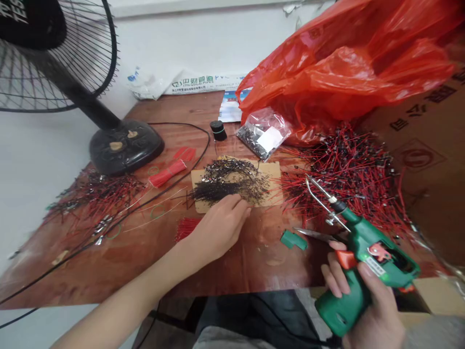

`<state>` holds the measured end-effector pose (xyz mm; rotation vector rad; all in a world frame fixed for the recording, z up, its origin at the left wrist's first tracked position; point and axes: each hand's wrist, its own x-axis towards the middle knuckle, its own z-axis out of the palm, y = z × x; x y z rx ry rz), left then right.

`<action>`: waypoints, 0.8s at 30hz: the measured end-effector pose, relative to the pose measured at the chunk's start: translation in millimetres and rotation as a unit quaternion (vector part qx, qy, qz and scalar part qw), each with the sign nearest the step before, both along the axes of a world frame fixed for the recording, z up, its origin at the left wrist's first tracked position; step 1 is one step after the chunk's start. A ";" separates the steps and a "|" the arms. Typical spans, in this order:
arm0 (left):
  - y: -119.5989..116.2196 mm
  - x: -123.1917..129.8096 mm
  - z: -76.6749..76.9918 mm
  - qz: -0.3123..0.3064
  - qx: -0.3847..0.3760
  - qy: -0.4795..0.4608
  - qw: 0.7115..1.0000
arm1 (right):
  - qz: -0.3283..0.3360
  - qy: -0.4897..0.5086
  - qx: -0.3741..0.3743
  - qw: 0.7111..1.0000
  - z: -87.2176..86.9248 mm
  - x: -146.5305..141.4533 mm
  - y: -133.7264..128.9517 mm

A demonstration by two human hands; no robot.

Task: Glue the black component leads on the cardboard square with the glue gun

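Observation:
My right hand (378, 305) is wrapped round the handle of a green soldering gun (374, 252), its fingers by the orange trigger. The gun's metal tip and curved feed tube point up and left, in front of the red and black wires. My left hand (227, 223) has its fingers drawn together at the near edge of a pale board (272, 169). Whatever it may pinch is hidden. On that board lies a heap of short black wires (221, 189) with shiny ends. A bundle of red wires (187, 228) shows partly behind my left wrist.
A large pile of red and black wires (348, 174) covers the right side, below a red plastic bag (327, 87). Scissors (316, 235) and a green plastic piece (293, 240) lie near the gun. A fan (127, 145) stands left, its area crossed by a black cable (160, 182).

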<state>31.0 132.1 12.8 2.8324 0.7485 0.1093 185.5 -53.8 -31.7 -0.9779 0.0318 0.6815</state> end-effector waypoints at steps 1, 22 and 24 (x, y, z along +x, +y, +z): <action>-1.0 0.5 -4.6 0.003 0.025 0.003 1.000 | 0.000 0.004 0.000 1.000 -0.1 0.0 -0.2; 11.5 2.2 -28.5 0.057 0.086 -0.068 0.992 | 0.006 -0.013 0.011 1.000 3.5 0.1 -0.5; 12.0 3.7 -27.0 0.078 0.078 -0.075 0.991 | 0.009 -0.014 0.006 1.000 3.7 -0.2 0.3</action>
